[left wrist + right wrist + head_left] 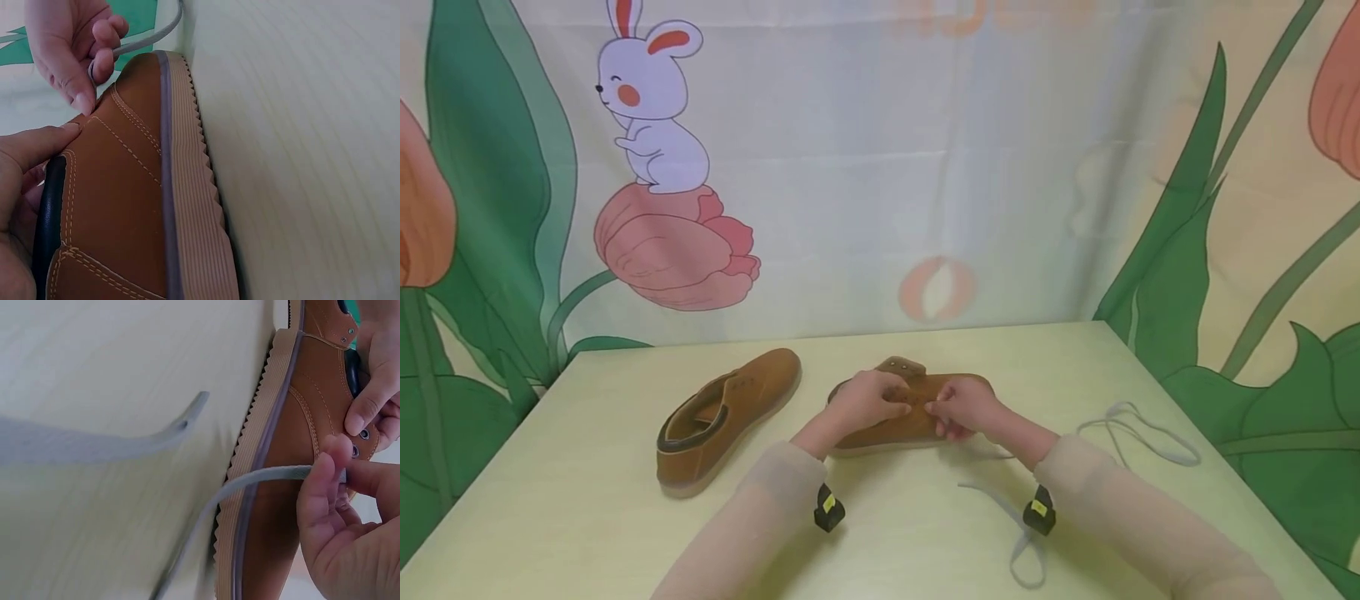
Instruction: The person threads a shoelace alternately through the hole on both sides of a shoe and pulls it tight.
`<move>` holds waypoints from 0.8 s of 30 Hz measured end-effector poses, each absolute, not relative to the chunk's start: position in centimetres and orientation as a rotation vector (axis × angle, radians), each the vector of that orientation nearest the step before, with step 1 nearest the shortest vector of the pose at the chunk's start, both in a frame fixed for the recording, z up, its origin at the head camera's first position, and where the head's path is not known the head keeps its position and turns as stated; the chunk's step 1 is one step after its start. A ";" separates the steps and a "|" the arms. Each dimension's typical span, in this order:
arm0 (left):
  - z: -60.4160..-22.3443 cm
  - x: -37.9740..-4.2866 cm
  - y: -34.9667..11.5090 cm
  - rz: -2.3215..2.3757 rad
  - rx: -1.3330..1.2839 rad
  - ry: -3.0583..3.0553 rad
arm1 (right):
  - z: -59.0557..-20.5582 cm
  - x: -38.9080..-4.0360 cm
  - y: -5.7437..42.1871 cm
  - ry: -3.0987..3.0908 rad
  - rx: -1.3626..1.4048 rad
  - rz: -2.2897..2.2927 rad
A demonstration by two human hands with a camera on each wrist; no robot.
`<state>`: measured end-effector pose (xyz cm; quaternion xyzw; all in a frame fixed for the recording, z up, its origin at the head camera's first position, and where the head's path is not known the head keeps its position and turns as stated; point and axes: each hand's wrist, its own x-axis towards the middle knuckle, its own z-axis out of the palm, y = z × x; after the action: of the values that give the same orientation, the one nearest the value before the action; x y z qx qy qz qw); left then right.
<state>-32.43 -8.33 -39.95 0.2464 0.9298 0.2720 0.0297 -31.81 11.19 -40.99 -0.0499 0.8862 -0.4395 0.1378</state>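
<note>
A brown shoe [880,432] with a pale ridged sole lies between the hands, its toe pointing right. My left hand [865,398] pinches the shoe's eyelet flap, thumb on the outer side beside the metal eyelets [355,450]. My right hand [967,406] holds a grey shoelace [262,475] between thumb and fingers, close against the eyelets. From those fingers the lace trails over the sole in the right wrist view. Whether its tip is inside an eyelet is hidden by the fingers.
A second brown shoe [722,421], with no lace visible in it, stands at the left of the table [917,533]. Grey lace [1150,435] lies looped at the right. Another lace stretch [1027,560] lies near the front, by the right wrist. A printed curtain [850,167] hangs behind.
</note>
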 end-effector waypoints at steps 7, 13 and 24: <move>-40.1 -32.4 -8.6 0.833 0.795 2.884 | -41.0 -32.8 11.7 2.349 -0.329 -1.287; -40.1 -32.4 -8.8 0.857 0.819 2.872 | -41.2 -33.8 13.0 2.148 -0.359 -1.418; -40.7 -31.9 -8.9 0.876 0.833 2.870 | -35.1 -35.2 16.5 2.249 -0.203 -1.766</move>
<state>-31.91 -8.94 -40.71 0.2676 0.9215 0.2811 0.0139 -35.18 16.54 -35.05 -0.0703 0.7772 -0.6101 0.1369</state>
